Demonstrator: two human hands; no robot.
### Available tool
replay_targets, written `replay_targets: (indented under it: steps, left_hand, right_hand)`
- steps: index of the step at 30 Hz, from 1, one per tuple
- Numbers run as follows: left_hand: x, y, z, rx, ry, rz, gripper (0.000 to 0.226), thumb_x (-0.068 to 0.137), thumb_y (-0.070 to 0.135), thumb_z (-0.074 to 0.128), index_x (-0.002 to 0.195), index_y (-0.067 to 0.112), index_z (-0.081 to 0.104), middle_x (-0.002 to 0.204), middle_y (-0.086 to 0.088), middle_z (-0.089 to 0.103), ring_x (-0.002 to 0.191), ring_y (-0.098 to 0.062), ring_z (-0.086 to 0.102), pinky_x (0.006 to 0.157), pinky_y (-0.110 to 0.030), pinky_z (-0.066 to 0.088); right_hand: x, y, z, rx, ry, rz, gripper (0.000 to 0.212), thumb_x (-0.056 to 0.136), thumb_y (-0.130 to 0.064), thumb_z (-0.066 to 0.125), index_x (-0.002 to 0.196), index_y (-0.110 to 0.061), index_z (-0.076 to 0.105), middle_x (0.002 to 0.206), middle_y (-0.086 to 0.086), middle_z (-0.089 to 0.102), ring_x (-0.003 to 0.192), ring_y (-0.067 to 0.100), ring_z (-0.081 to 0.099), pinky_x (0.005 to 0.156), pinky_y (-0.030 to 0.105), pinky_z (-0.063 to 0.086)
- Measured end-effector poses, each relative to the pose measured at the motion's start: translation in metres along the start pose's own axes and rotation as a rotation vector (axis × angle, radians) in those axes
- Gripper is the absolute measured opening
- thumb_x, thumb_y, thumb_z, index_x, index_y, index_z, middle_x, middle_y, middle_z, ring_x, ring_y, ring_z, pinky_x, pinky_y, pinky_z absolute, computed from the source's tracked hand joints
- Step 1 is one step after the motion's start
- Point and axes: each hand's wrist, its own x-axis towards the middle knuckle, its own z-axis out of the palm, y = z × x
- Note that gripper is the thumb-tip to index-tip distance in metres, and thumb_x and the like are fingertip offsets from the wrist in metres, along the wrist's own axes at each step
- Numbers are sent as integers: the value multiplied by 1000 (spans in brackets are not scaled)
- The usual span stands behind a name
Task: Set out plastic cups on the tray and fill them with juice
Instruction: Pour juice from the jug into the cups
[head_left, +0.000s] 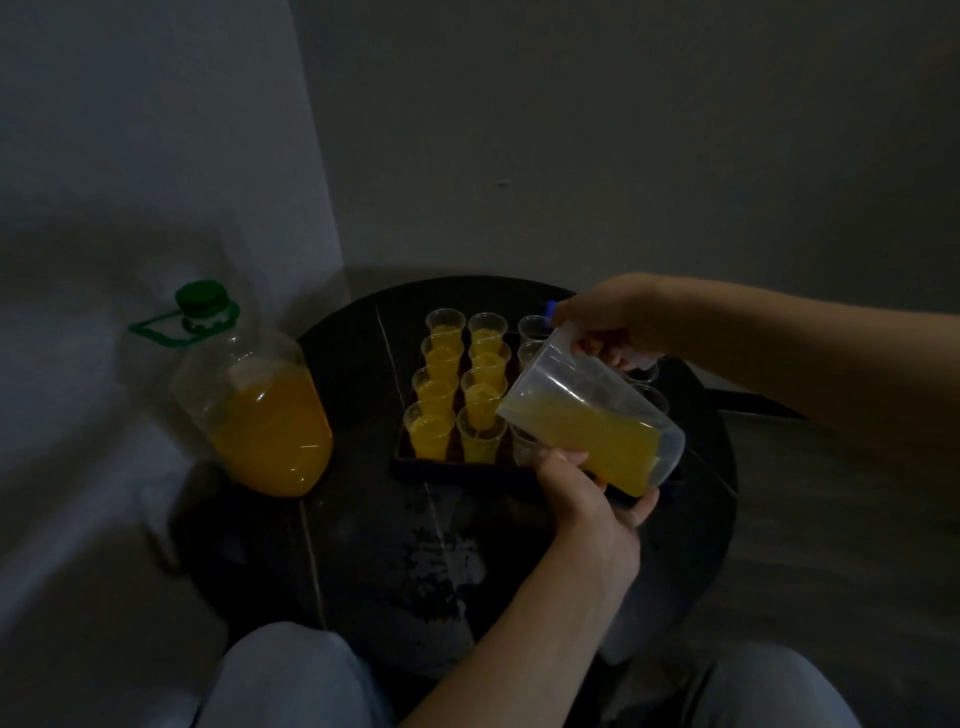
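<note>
A dark tray (399, 461) sits on a round black table (441, 561) and holds several clear plastic cups. The two left columns of cups (440, 358) contain orange juice. Empty cups (531, 328) stand in the third column, partly hidden. A clear plastic jug (587, 421), about half full of juice, is tipped to the left, and its lip is over the front cup of the second column (480, 440). My right hand (610, 322) grips the jug's handle from above. My left hand (587, 493) cups the jug's base from below.
A large clear bottle (260, 415) with a green cap, roughly half full of juice, stands at the table's left edge. A small blue object (550, 307) peeks out behind my right hand. Walls close in behind and to the left. My knees are below the table.
</note>
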Motion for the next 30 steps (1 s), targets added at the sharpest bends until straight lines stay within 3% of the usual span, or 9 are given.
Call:
replay_targets:
  steps: [11,22,30]
  left_hand:
    - [-3,4,4,-2,-4,-13,43,98,23,42,140,24,50,112,-10,50,95,-28,52,103,-67,42]
    - [-7,6,3,-13,-22,-3,40,97,22,41,135,29,51,111,-8,49,96,-28,52,104,-68,40]
    - [-7,8,1,-19,-21,-20,38,97,21,42,133,30,51,110,-7,50,96,-29,52,104,-68,40]
  right_hand:
    - [2,-5,-1,-30,-14,21,15,97,-27,58,94,-13,62,53,-1,50,45,8,40,45,19,32]
    - [-4,-8,3,-41,3,27,27,101,-32,53,83,-13,58,48,-1,46,43,8,36,39,18,28]
    - [-3,-9,9,-48,19,16,25,100,-29,55,81,-13,59,51,-1,45,48,9,34,51,20,25]
